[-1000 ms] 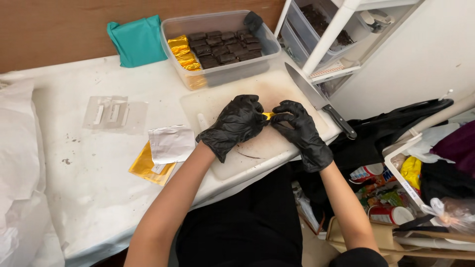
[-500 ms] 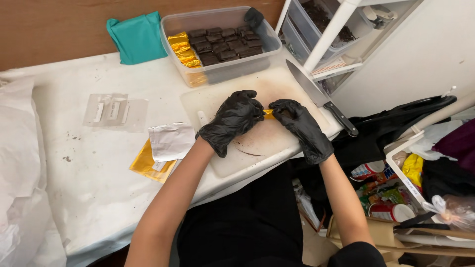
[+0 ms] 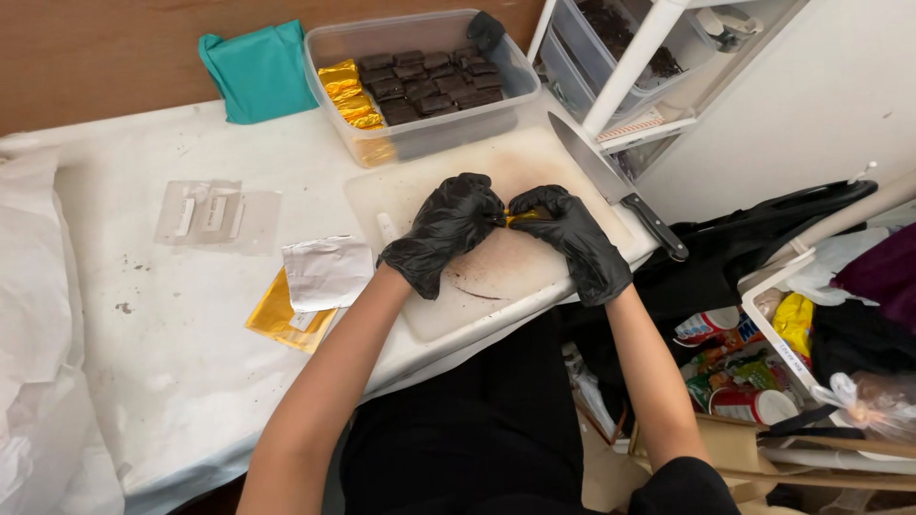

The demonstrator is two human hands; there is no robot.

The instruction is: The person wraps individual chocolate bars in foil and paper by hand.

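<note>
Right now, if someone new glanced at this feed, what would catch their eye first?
Two black-gloved hands, left hand and right hand, meet over a white stained cutting board, pinching a small gold foil piece between them. Behind the board sits a clear plastic tub of dark chocolate blocks with gold-wrapped ones at its left end. A long black-handled kitchen knife lies along the board's right edge.

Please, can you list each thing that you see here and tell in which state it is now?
Left hand: gloved black, pinching the gold-wrapped piece.
Right hand: gloved black, pinching the same piece.
Gold-wrapped piece: held between both hands, mostly hidden.
Cutting board: flat, stained brown.
Knife: lying on the board's edge, untouched.
Plastic tub: open, holding dark blocks and gold-wrapped ones.
Gold foil sheets: flat under white paper.
Teal cloth: crumpled.
</note>
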